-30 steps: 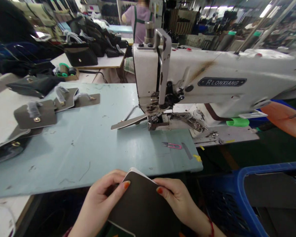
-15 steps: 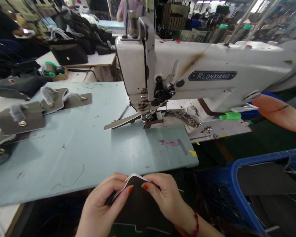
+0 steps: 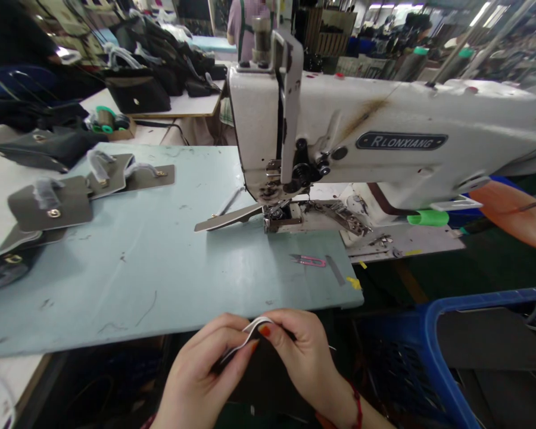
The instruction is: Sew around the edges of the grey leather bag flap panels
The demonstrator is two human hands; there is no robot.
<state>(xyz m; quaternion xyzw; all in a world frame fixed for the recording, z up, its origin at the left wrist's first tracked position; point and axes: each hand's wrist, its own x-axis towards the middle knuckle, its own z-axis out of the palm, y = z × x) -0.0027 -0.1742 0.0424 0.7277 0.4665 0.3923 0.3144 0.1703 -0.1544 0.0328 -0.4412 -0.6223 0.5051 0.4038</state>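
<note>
Just in front of the table edge, my left hand (image 3: 209, 363) and my right hand (image 3: 297, 351) both pinch the top edge of a dark panel (image 3: 263, 372) with a white edge. Between my thumbs that edge bends into a wave. Most of the panel hangs below in shadow, partly hidden by my hands. Beyond them stands a white sewing machine (image 3: 384, 113). A grey bag flap (image 3: 227, 220) sticks out to the left from its needle area. Pink-handled thread snips (image 3: 310, 261) lie on the pale blue table (image 3: 161, 262), to the right.
Several grey flaps with wrapped handles (image 3: 67, 217) lie at the table's left. A blue basket (image 3: 429, 345) holding dark panels stands at lower right. A grey strip (image 3: 336, 270) lies beside the snips. Farther back are black bags (image 3: 136, 89) and a person in purple (image 3: 245, 24).
My hands have come closer together, and the panel's top edge is bent more sharply. The panel's lower white edge has dropped out of sight. The whole view has shifted slightly.
</note>
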